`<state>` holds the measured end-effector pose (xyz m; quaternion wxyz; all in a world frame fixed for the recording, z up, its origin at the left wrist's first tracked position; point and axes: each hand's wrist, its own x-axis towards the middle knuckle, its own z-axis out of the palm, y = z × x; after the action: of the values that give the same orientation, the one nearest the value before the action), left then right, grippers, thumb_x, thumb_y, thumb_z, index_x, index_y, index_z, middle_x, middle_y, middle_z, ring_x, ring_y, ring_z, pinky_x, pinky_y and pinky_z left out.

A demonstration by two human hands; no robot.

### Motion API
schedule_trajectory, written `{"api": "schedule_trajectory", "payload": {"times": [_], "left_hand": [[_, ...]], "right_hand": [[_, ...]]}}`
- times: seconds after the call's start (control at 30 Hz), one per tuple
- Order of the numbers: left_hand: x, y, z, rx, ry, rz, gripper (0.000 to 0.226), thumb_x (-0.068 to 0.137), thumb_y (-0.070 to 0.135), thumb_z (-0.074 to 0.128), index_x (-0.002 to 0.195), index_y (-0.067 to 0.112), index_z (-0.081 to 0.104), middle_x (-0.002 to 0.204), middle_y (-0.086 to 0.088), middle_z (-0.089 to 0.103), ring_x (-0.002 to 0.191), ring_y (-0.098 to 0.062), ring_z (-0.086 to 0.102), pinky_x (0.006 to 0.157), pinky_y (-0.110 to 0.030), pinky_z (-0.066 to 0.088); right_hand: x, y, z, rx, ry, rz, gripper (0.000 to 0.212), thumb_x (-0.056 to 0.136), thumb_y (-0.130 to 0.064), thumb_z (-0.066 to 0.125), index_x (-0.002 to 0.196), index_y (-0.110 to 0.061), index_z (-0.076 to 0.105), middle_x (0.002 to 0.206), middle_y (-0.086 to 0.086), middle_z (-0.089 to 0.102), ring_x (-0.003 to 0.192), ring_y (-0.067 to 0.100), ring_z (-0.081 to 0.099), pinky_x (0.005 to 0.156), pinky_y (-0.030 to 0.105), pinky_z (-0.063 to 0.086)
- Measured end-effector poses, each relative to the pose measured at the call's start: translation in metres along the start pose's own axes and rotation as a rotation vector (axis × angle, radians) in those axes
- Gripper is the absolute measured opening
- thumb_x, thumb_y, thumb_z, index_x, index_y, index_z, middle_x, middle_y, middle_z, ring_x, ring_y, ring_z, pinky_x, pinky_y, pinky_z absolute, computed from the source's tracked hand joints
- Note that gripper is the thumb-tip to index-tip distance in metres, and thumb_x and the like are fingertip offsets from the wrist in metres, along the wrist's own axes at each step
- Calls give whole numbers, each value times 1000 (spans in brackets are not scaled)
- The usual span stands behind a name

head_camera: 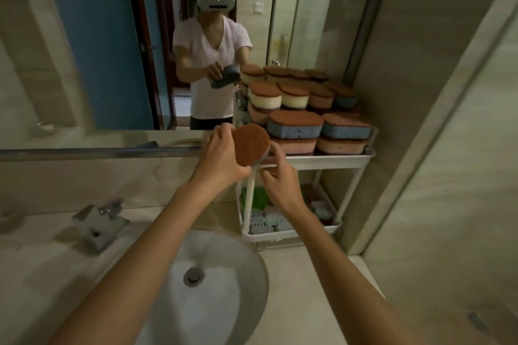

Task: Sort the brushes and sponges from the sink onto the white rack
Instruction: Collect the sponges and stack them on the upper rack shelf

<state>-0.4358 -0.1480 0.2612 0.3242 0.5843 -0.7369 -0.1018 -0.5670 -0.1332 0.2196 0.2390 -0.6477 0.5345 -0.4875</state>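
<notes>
Seems nearly done: grips last visible sponge with left hand and right hand beside stacked rack at two o'clock.

Both bare forearms rise from the bottom of the frame and converge at its centre. The left hand curls its fingers round a sponge; the right hand, just lower right, pinches the same sponge's edge.

Both hands hold one sponge above the sink: the left hand grips its rim, the right hand pinches below. Just beside it, the white rack carries stacked sponges.
</notes>
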Motion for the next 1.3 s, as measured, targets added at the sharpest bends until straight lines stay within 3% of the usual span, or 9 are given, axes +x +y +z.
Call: {"api": "schedule_trajectory", "payload": {"times": [0.07,0.2,0.3,0.4,0.57,0.67,0.8,0.93,1.3], "left_hand": [[-2,22,6,-11,39,40,76,69,25,78,131,13,36,127,-11,43,116,-27,46,90,-34,41],[-3,52,8,-5,73,91,83,70,26,77,140,23,33,125,-10,40,117,-28,45,95,-34,41],[-1,72,10,4,39,102,92,71,25,77,145,25,24,128,-10,38,121,-26,43,97,-35,41],[4,83,10,-52,18,48,95,69,21,80,143,17,20,138,-10,35,126,-25,42,98,-34,42],[22,84,3,-139,96,9,79,71,21,79,133,10,32,137,-8,40,126,-21,42,94,-23,37],[35,82,3,-223,115,28,74,76,21,76,136,13,35,141,-6,42,129,-20,41,91,-18,32],[58,77,6,-339,138,8,74,78,19,73,139,15,32,141,-7,43,131,-21,42,102,-29,38],[72,73,13,-384,146,-25,65,79,19,72,133,10,36,134,-10,48,126,-22,46,99,-30,41],[73,66,36,-346,91,-9,74,84,24,67,146,18,26,149,-8,37,138,-25,34,109,-39,36]], "right_hand": [[-5,2,-25,53,17,-36,56,87,2,51,138,-15,37,111,-7,55,95,10,57,72,6,46],[-6,4,-57,291,13,-1,53,83,-17,54,134,-18,41,115,-2,56,103,23,59,86,35,52],[2,4,-77,426,21,22,61,81,-17,58,137,-25,35,128,2,49,106,15,57,86,32,52],[14,3,-92,452,-7,-1,52,80,-14,60,123,-38,44,128,8,52,111,22,57,86,36,54],[36,0,-103,313,67,75,48,81,-18,59,128,-16,48,126,8,54,114,24,53,92,44,49],[53,-4,-106,160,91,67,54,82,-22,59,134,-16,45,137,7,45,125,22,44,99,36,42],[76,-10,-105,19,106,-7,65,85,-15,60,143,-22,30,142,6,42,130,23,40,105,40,42],[89,-10,-104,-156,126,-25,60,86,-20,57,141,-26,33,138,9,45,129,27,37,106,41,37],[89,2,-103,-374,136,22,53,91,-30,46,141,-22,32,138,12,41,129,30,36,108,42,32]]}}
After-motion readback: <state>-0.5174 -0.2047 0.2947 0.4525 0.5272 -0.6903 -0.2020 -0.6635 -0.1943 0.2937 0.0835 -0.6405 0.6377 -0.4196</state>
